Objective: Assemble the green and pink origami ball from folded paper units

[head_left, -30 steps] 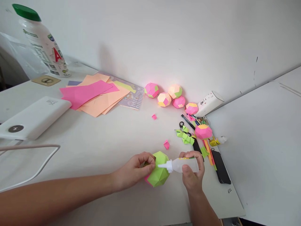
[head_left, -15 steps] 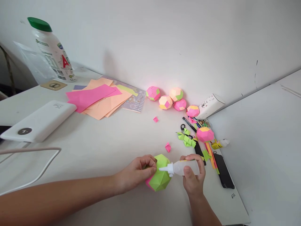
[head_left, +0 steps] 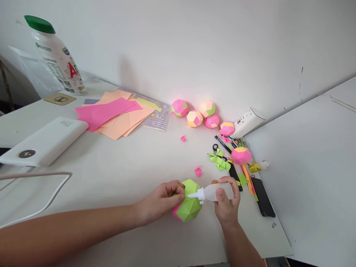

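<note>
My left hand (head_left: 171,193) grips a green and pink folded-paper ball (head_left: 189,209) at its upper left side, with thumb and fingers pinched together there. Wrapped in the fingers of my right hand (head_left: 228,202) is a clear glue bottle (head_left: 218,192) with a white nozzle, lying nearly level. Its tip points left at the ball's green face, close to my left fingertips; I cannot tell whether it touches. Just beyond the ball lies a small pink folded piece (head_left: 197,171), and farther back is another pink piece (head_left: 183,138).
Several finished paper balls (head_left: 194,118) stand along the wall. Green folded pieces (head_left: 221,162) lie by scissors and a pen at the right, near a yellow-labelled bottle (head_left: 255,167) and a black phone (head_left: 263,196). Paper sheets (head_left: 119,118), a power bank (head_left: 44,142) and a white bottle (head_left: 58,61) occupy the left.
The whole view has shifted slightly. Both hands keep their holds, and the glue nozzle has moved only a little against the green ball face.
</note>
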Tool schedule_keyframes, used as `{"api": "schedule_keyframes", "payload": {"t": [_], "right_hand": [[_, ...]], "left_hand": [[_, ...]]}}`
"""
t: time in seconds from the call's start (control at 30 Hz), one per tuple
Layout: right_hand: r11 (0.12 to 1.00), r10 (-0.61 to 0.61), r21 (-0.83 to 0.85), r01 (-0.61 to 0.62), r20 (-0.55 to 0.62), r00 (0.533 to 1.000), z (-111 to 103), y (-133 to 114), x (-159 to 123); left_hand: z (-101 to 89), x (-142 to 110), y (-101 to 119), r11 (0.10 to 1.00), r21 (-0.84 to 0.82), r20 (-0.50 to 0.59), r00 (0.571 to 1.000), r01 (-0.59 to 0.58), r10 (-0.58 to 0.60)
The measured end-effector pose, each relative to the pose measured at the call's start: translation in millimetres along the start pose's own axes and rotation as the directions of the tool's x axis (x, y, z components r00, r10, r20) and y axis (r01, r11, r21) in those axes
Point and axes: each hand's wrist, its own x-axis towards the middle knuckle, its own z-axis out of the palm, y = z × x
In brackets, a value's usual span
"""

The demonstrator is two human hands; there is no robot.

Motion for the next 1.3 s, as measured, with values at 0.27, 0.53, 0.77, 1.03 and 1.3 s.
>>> {"api": "schedule_keyframes", "payload": {"t": [0.27,0.53,0.77,1.03,1.3], "right_hand": [[0.993,0.113,0.036,-0.112,-0.023,0.993,4,-2,1],[0.978,0.188,0.096,-0.184,-0.043,0.981,8,-4,1],[0.973,0.21,0.113,-0.203,-0.062,0.976,10,-6,2],[0.97,0.226,0.112,-0.217,-0.074,0.971,11,-5,2],[0.97,0.223,0.119,-0.214,-0.064,0.973,12,-4,1]], "left_hand": [[-0.9,-1,-1,0.999,0.038,0.014,1.0,-0.015,0.014],[-0.2,-1,1,0.998,0.055,-0.002,1.0,0.0,0.001],[0.4,0,-2,0.999,-0.004,0.0,0.999,-0.032,0.032],[3.7,2,4,1.0,-0.013,-0.021,1.0,0.007,-0.007],[-1.1,2,-4,1.0,-0.007,0.0,1.0,-0.012,0.012]]}}
